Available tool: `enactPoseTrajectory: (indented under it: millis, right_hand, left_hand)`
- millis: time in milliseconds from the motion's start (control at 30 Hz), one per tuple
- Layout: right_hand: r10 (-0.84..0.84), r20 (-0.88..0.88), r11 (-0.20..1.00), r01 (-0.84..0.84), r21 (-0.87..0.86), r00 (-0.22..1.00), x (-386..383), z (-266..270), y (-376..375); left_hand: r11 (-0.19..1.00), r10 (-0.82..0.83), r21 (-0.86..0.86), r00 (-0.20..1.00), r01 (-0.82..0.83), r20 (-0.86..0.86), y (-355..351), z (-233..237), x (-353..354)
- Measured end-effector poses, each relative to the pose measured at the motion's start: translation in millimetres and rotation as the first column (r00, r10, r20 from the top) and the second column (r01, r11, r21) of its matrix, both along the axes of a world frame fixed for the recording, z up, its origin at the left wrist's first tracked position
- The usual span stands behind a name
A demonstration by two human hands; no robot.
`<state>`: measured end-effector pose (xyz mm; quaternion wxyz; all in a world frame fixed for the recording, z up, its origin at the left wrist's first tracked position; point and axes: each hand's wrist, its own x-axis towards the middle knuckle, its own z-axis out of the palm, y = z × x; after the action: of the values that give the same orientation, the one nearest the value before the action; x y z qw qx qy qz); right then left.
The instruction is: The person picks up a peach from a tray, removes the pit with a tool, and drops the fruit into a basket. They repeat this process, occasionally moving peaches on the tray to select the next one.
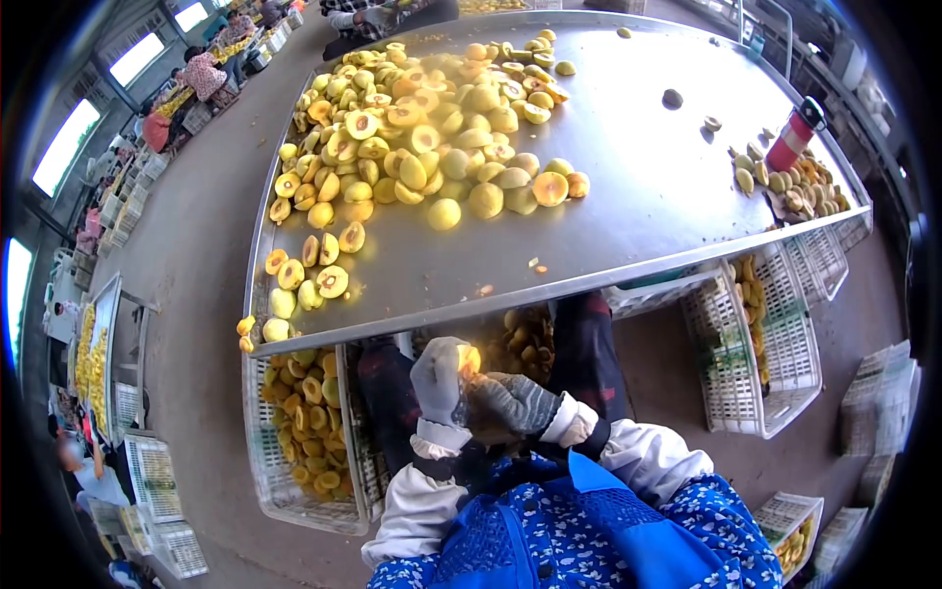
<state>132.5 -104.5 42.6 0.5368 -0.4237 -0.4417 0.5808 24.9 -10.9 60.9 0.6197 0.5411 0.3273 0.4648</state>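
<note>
My left hand [439,381], in a grey-white knit glove, is closed around a yellow peach half [469,359] just below the table's front edge. Close against it, my gloved right hand [515,401] has its fingers curled towards the fruit. Whatever those fingers grip is hidden. Beneath both hands, between my knees, lie more peach halves [525,344] in shadow. On the metal table [628,226] in front of me spreads a big heap of peach halves [422,128], some showing brown pits or hollows. A few loose halves [312,280] lie near the left corner.
White crates of peach halves stand at my left [312,432] and right [756,344]. A red bottle [795,134] stands beside a smaller pile [805,187] at the table's right corner. A person's gloved hands [378,15] show at the far edge; other people sit along the left.
</note>
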Motion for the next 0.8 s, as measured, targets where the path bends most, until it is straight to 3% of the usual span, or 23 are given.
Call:
enactPoseTrajectory:
  millis: [33, 133, 167, 267, 300, 333, 367, 400, 433, 533, 633, 667, 700, 733, 800]
  right_hand:
    - [0.025, -0.133, 0.996, -0.036, -0.08, 0.991, 0.8, -1.7, -0.2]
    - [0.096, -0.181, 0.95, -0.145, -0.277, 0.979, 12.0, 24.3, -0.2]
    - [0.108, -0.202, 0.921, -0.175, -0.349, 0.973, 16.9, 39.3, 0.7]
    - [0.157, 0.065, 0.976, -0.145, -0.164, 0.985, 22.8, 0.5, 6.0]
    - [-0.033, 0.13, 0.99, 0.015, 0.142, 0.991, 11.9, -2.4, 5.6]
    - [0.029, -0.142, 0.998, -0.035, -0.043, 0.989, 6.7, 1.3, 7.7]
    - [0.036, -0.41, 0.969, -0.133, -0.21, 0.911, 2.4, 5.8, 8.3]
    - [-0.012, -0.644, 0.901, -0.271, -0.339, 0.765, -1.5, 11.4, 8.1]
    - [0.057, -0.763, 0.902, -0.36, -0.236, 0.644, -7.4, 19.9, 5.4]
    - [0.017, -0.444, 0.966, -0.129, -0.223, 0.896, -12.3, -5.1, 5.0]
    - [0.044, -0.09, 0.983, -0.059, -0.174, 0.995, -2.7, -3.7, -0.1]
    - [0.068, 0.04, 0.99, -0.062, -0.129, 0.997, 5.9, 4.2, -0.2]
    - [0.233, 0.101, 0.958, -0.21, -0.195, 0.967, 19.5, 21.1, 0.7]
    - [0.292, 0.167, 0.937, -0.246, -0.248, 0.942, 25.4, 21.4, 0.2]
    - [0.371, 0.108, 0.906, -0.334, -0.26, 0.922, 34.8, 32.8, -5.8]
  left_hand:
    - [0.996, -0.083, -0.037, 0.995, 0.085, 0.05, 2.0, 2.2, -1.3]
    - [0.953, -0.293, 0.039, 0.949, 0.3, -0.117, 17.2, 3.1, -8.0]
    - [0.703, -0.126, 0.557, 0.849, 0.442, -0.514, 27.1, 10.4, -7.3]
    - [0.697, -0.183, 0.525, 0.829, 0.488, -0.528, 35.6, -3.8, -4.9]
    - [0.8, -0.22, 0.437, 0.878, 0.411, -0.424, 32.5, -4.8, -5.4]
    - [0.93, -0.241, 0.226, 0.945, 0.29, -0.22, 26.7, -2.0, -2.3]
    - [0.979, -0.201, -0.031, 0.98, 0.2, -0.012, 17.0, 2.8, 1.7]
    - [0.941, -0.098, -0.305, 0.979, 0.15, 0.178, 9.9, 4.6, 5.1]
    - [0.94, -0.008, -0.333, 0.985, 0.066, 0.173, 5.8, 2.1, 5.4]
    - [0.955, 0.011, -0.295, 0.988, 0.036, 0.156, 5.6, -16.5, -1.9]
    - [0.965, -0.063, -0.246, 0.991, 0.092, 0.122, 1.7, -17.6, -6.4]
    - [0.968, -0.086, -0.226, 0.992, 0.105, 0.094, 2.3, -16.8, -6.4]
    - [0.981, -0.132, -0.145, 0.991, 0.126, -0.034, 2.4, -18.9, -9.0]
    - [0.976, -0.19, -0.114, 0.981, 0.184, -0.044, -0.3, -21.2, -10.6]
    - [0.964, -0.258, -0.106, 0.954, 0.244, -0.152, -7.8, -15.0, -11.8]
